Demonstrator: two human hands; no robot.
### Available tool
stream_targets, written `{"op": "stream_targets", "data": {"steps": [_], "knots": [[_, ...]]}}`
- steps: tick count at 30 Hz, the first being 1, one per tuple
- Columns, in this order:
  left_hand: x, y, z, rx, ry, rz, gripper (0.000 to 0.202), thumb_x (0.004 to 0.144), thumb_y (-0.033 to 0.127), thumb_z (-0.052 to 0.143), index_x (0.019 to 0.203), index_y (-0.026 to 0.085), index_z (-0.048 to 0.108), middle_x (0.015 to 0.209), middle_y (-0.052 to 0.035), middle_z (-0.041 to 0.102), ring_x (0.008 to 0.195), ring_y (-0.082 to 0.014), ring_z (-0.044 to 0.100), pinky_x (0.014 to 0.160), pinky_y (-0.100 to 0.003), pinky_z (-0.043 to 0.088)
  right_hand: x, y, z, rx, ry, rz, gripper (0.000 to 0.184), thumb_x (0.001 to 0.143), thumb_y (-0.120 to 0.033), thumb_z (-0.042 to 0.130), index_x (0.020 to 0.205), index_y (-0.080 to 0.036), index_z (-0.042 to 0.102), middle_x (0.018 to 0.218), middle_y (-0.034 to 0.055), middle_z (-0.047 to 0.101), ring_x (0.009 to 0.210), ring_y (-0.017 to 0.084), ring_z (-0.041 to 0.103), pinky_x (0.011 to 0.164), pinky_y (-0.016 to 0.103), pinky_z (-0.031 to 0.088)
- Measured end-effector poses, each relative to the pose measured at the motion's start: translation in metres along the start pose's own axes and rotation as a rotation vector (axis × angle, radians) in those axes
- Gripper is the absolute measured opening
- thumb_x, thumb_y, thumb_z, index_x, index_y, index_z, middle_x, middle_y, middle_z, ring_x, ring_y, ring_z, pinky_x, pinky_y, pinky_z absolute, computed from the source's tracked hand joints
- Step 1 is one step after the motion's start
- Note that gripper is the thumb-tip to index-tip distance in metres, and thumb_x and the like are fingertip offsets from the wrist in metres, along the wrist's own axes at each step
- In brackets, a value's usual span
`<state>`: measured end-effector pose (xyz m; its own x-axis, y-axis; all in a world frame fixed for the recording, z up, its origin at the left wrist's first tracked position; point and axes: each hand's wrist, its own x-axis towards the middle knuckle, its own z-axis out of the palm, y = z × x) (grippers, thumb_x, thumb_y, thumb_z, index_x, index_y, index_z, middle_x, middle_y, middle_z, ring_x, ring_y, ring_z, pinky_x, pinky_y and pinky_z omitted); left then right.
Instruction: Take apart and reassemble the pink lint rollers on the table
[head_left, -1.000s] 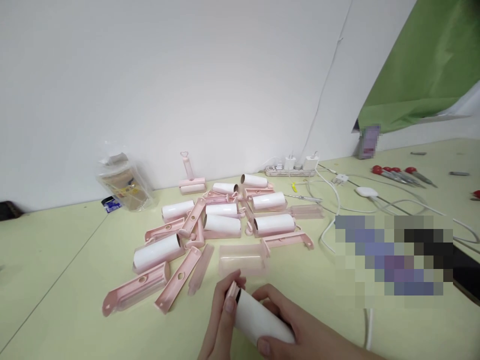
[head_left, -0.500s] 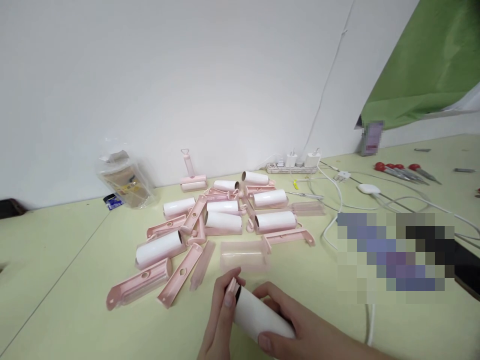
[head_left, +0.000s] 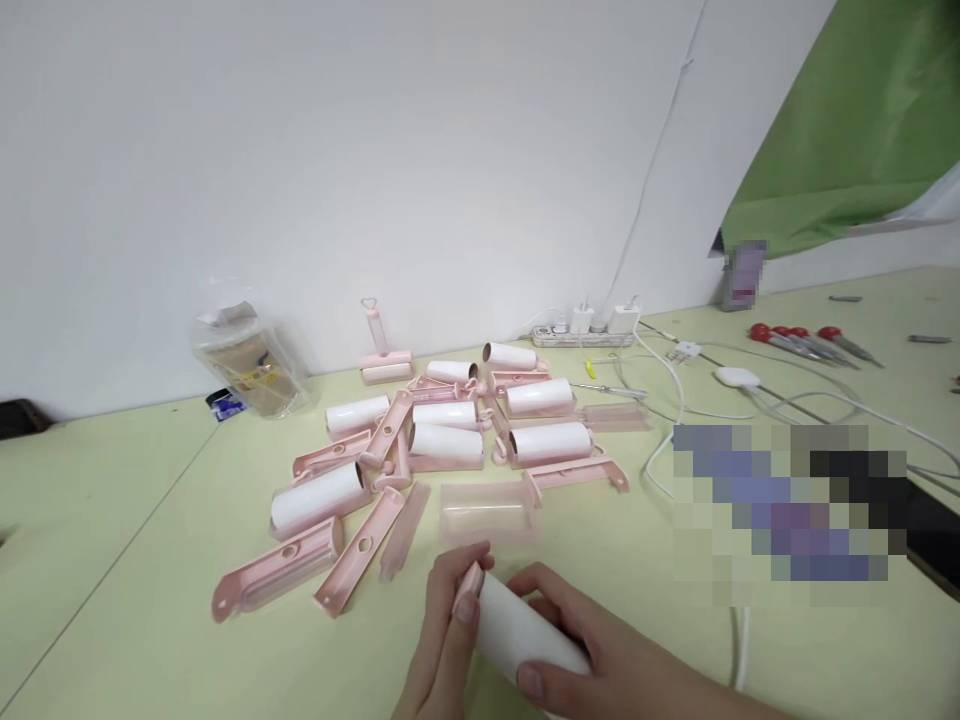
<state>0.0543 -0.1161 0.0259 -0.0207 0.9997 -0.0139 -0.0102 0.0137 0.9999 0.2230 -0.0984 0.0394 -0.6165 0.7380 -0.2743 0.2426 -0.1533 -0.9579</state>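
A white lint roller refill (head_left: 529, 632) lies slantwise between my two hands, low in the middle of the view. My right hand (head_left: 581, 630) is wrapped round its body, thumb in front and fingers behind. At the roll's upper left end, my left hand (head_left: 448, 620) pinches a small pink plastic end piece (head_left: 471, 580) against the opening. Its lower part is hidden by the fingers. Just beyond my hands lies a clear pinkish cover (head_left: 489, 512). Pink handle frames (head_left: 361, 550) and other white rolls (head_left: 319, 498) lie spread out behind and to the left.
An assembled pink lint roller (head_left: 384, 350) stands by the wall. A clear bag (head_left: 259, 370) leans at the left. Behind are a power strip (head_left: 583, 337) with chargers, loose white cables (head_left: 675, 400) and tweezers (head_left: 611, 390). Red-topped tools (head_left: 802, 340) lie far right, beyond a blurred-out patch (head_left: 787, 515).
The pink end piece now sits flush against the roll's end, covering the dark opening that showed before. My left fingers have shifted slightly right; my right hand has barely moved.
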Motion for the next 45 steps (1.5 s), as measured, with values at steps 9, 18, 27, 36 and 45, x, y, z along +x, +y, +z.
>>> {"op": "stream_targets", "data": {"steps": [9,18,27,36,45], "knots": [[-0.006,0.005,0.003,-0.078,-0.114,0.022,0.038,0.084,0.046,0.042,0.112,0.025,0.056,0.133,-0.0033,0.045,0.130,-0.0253,0.027,0.108,-0.041,0.017,-0.003,-0.001,0.000,0.043,-0.042,0.011,0.029,0.082,-0.032,0.056,0.105,-0.023,0.043,0.083,-0.0030,0.048,0.064,0.009,0.042,0.055,0.019,0.034],[0.019,-0.004,-0.015,-0.522,0.005,-0.148,0.038,0.086,0.047,0.034,0.113,0.029,0.055,0.130,-0.0006,0.048,0.115,-0.0223,0.045,0.096,-0.040,0.033,0.005,0.002,-0.014,0.199,0.026,-0.256,0.054,0.072,-0.050,0.061,0.115,-0.025,0.042,0.107,0.0070,0.050,0.099,0.023,0.048,0.081,0.033,0.040],[0.005,-0.034,0.012,-1.010,-0.470,-0.480,0.050,0.079,0.051,0.046,0.111,0.015,0.058,0.099,-0.0105,0.065,0.089,-0.0224,0.058,0.074,-0.031,0.039,0.001,0.006,-0.012,0.246,0.057,-0.312,0.048,0.075,-0.038,0.064,0.115,-0.032,0.039,0.108,0.0058,0.051,0.096,0.023,0.053,0.076,0.035,0.046],[0.002,-0.037,0.017,-0.906,-0.418,-0.557,0.071,0.067,0.060,0.054,0.124,0.018,0.045,0.127,-0.0069,0.048,0.120,-0.0289,0.037,0.094,-0.038,0.031,0.007,0.016,0.008,0.283,0.204,-0.390,0.051,0.063,-0.046,0.072,0.102,-0.030,0.043,0.113,0.0069,0.052,0.114,0.027,0.044,0.091,0.043,0.037],[0.000,-0.036,0.021,-0.847,-0.502,-0.524,0.074,0.062,0.070,0.052,0.113,0.016,0.055,0.097,-0.0104,0.062,0.096,-0.0281,0.053,0.081,-0.037,0.037,0.003,0.014,0.004,0.128,0.137,-0.238,0.050,0.068,-0.044,0.068,0.108,-0.026,0.044,0.104,0.0078,0.054,0.090,0.024,0.056,0.074,0.037,0.047]]}}
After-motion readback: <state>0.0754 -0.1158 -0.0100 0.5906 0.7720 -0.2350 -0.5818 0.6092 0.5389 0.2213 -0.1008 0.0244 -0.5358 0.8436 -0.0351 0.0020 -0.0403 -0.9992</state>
